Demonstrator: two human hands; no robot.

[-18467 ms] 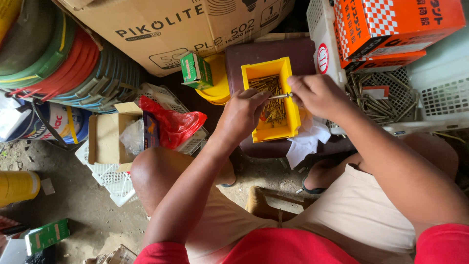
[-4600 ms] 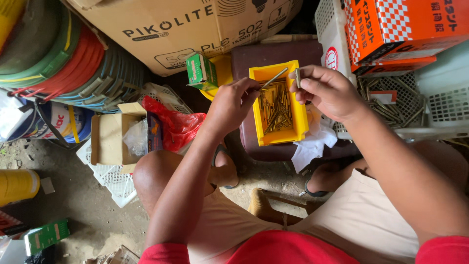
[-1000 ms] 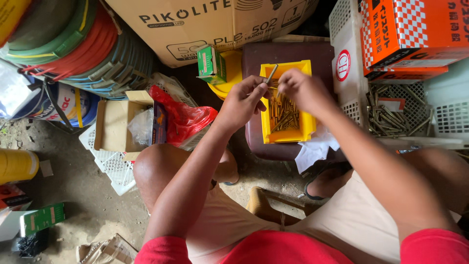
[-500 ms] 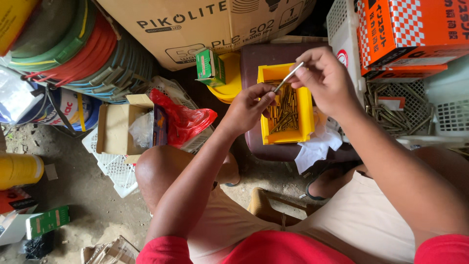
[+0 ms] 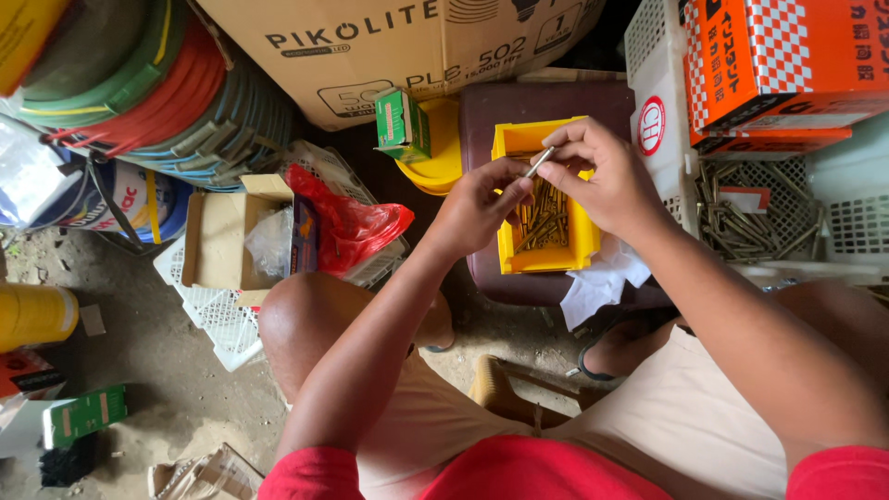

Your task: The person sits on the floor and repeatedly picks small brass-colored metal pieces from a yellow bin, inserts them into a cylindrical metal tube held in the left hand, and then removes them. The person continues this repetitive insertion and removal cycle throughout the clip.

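A yellow plastic bin (image 5: 512, 250) with several brass-coloured screws (image 5: 548, 215) in it rests on a dark maroon stool (image 5: 500, 106). Both hands hover over the bin. My right hand (image 5: 607, 181) pinches a long metal screw (image 5: 540, 162) at its upper end. My left hand (image 5: 482, 204) touches the lower end of the same screw with its fingertips. The screw is tilted, with its head pointing up and right.
A white basket (image 5: 838, 222) of long screws stands at the right, under an orange checked box (image 5: 787, 65). A large cardboard box (image 5: 370, 46), stacked coloured hoses (image 5: 157, 93), an open small carton (image 5: 222, 236), a red bag (image 5: 347, 227) and a green packet (image 5: 403, 125) crowd the left.
My right hand has come down and left, closer to the left hand. The screw sits lower over the bin, and both hands are on it.
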